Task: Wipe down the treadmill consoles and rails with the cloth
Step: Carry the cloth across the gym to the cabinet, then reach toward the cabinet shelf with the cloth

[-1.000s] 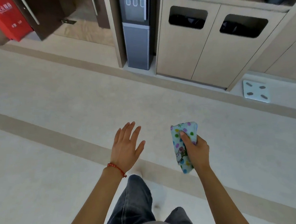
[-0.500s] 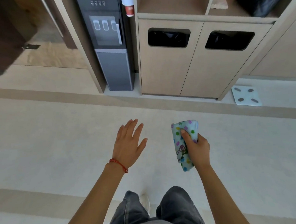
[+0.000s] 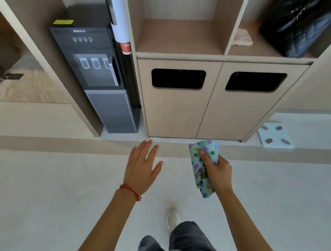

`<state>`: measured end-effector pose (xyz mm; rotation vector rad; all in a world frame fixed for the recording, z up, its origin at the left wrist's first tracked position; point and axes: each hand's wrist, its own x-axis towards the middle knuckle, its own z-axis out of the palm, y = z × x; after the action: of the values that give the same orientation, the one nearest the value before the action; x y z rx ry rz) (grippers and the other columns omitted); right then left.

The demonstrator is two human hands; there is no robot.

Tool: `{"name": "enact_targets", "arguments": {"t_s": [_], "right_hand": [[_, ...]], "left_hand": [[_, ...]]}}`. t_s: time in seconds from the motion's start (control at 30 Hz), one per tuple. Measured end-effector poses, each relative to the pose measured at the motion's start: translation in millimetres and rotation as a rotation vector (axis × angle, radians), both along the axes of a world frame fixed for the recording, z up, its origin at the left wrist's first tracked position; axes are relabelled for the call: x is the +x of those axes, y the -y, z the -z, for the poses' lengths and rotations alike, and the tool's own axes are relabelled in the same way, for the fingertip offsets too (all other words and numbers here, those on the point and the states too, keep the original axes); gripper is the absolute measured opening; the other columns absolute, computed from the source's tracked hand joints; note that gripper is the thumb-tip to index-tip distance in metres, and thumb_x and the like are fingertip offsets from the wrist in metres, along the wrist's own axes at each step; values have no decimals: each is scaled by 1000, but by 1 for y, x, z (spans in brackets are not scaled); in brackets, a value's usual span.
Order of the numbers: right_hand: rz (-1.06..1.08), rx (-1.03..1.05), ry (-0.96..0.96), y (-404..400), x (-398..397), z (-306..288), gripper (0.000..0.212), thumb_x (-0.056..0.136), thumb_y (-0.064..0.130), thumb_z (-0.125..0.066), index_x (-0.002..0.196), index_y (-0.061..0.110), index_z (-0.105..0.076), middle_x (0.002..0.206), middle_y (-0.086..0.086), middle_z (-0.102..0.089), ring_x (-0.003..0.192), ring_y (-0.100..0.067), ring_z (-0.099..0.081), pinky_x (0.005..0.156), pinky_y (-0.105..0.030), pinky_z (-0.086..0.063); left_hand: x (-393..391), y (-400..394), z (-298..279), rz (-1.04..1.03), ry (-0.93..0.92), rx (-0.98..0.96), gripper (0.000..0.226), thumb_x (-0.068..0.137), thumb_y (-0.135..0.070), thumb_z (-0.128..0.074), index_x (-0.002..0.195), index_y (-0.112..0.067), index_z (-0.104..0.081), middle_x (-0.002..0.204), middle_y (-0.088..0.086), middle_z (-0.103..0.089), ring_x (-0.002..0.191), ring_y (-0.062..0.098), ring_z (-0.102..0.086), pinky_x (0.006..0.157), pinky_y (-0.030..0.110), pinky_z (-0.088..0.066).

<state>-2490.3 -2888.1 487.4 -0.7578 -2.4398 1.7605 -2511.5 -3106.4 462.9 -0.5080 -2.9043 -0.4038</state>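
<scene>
head view: a soft, light, polka-dotted pale blue cloth (image 3: 202, 167) is gripped bunched in the right hand (image 3: 217, 170), just before the beige cabinet with two dark slots (image 3: 208, 107). the left hand (image 3: 142, 169) is spread, empty. no treadmill is seen.

The right hand (image 3: 218, 170) grips a dotted cloth (image 3: 201, 169); the left hand (image 3: 142, 167) is spread above the floor (image 3: 48, 190).

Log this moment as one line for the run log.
phase: walking, no treadmill in view | right hand: grips cloth | left hand: open, empty | ahead: water dispenser, bin cabinet
</scene>
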Motion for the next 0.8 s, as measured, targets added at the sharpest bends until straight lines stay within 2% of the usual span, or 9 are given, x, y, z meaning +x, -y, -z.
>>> {"name": "enact_targets", "arguments": {"t_s": [0.23, 0.4, 0.53, 0.7, 0.8], "right_hand": [[28, -6, -4, -26, -130, -15, 32, 85, 42, -62, 67, 17, -56, 66, 0, -64, 63, -15, -62, 52, -22, -45], [33, -2, -19, -33, -214, -11, 31, 87, 38, -62, 65, 18, -54, 61, 3, -61, 58, -10, -60, 46, -14, -42], [63, 12, -44, -37, -291, -6, 34, 87, 37, -62, 63, 15, -52, 58, 2, -59, 56, -12, -59, 48, -18, -45], [98, 37, -36, -40, -395, -17, 34, 86, 44, -61, 70, 13, -59, 68, -6, -68, 66, -20, -67, 59, -30, -55], [132, 9, -26, -41, -447, -26, 35, 85, 46, -61, 70, 15, -60, 70, -6, -70, 67, -20, -68, 64, -33, -56]], "left_hand": [[-130, -23, -17, 0, -35, 28, 66, 99, -49, -17, 123, -3, -58, 128, 20, -55, 118, 37, -52, 98, 53, -33], [-225, -33, -17, 42, -39, 50, 66, 100, -48, -15, 123, -3, -57, 129, 20, -54, 120, 36, -50, 96, 54, -43], [-312, -39, -17, 81, -69, 67, 61, 99, -45, -20, 125, -2, -55, 132, 20, -51, 123, 34, -45, 98, 54, -41], [-418, -49, -27, 129, -86, 95, 51, 93, -37, -37, 123, -2, -56, 130, 20, -52, 122, 34, -46, 97, 54, -42], [-472, -51, -34, 168, -91, 91, 50, 92, -37, -39, 122, -1, -57, 131, 20, -51, 122, 34, -46, 98, 53, -41]]}}
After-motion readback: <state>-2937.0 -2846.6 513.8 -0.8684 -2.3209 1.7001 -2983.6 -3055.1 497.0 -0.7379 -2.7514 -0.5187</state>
